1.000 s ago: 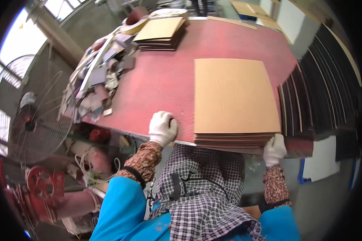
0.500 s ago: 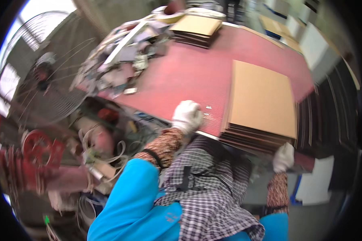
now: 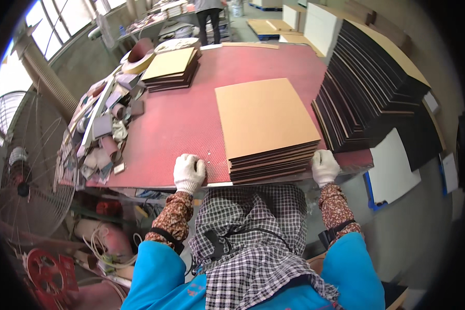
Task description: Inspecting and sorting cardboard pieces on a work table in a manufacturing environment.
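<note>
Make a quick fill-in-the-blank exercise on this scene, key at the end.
1. The left hand wears a white ______.
2. The right hand is at the near ______ corner of the large panel stack.
3. The wire-caged fan stands to the person's ______.

Missing words: glove; right; left.

Red table, tan-topped panel stack, smaller stack, heap of scraps
</note>
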`<state>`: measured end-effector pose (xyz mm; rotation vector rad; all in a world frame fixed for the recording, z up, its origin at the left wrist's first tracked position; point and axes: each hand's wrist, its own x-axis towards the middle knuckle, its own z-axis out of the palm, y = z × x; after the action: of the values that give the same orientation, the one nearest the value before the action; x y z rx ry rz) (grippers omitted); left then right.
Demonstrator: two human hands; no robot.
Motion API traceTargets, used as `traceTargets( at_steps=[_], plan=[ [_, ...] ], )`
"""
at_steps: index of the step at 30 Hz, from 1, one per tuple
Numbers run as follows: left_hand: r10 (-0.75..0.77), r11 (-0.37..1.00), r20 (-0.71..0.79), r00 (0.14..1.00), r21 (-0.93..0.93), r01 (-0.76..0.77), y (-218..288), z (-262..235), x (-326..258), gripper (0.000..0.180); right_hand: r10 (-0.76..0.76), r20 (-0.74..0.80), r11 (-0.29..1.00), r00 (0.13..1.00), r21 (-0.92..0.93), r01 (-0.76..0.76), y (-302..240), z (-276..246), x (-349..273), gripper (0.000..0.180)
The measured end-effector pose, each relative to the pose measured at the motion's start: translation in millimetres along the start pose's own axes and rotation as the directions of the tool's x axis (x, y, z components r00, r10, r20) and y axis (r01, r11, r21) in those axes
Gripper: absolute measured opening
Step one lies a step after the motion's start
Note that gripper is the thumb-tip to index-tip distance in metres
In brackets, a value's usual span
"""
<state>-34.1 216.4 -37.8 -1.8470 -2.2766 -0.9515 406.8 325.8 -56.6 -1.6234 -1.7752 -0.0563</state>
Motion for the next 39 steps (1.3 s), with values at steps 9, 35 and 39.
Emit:
traceTargets(
  at_steps=[9,35,39],
  plan=[
    [-0.166,0.452,0.362,0.917,-0.799,0.397,76,-10,39,0.068,0.389,0.508,0.329,0.768,0.702,-0.631,-2,-27,35,0.060],
    [0.006,0.232,0.712,0.702,-0.684,0.692,105,-68,92,0.066,0.124,0.528,0.612,0.840,0.626,-0.483,-165,-110,26,0.059],
    [0.147,0.035,0.748,0.647,-0.658,0.752,113,-97,140,0.045,-0.083,0.429,0.482,0.899,0.807,-0.341,-186,-123,84,0.053]
  ],
)
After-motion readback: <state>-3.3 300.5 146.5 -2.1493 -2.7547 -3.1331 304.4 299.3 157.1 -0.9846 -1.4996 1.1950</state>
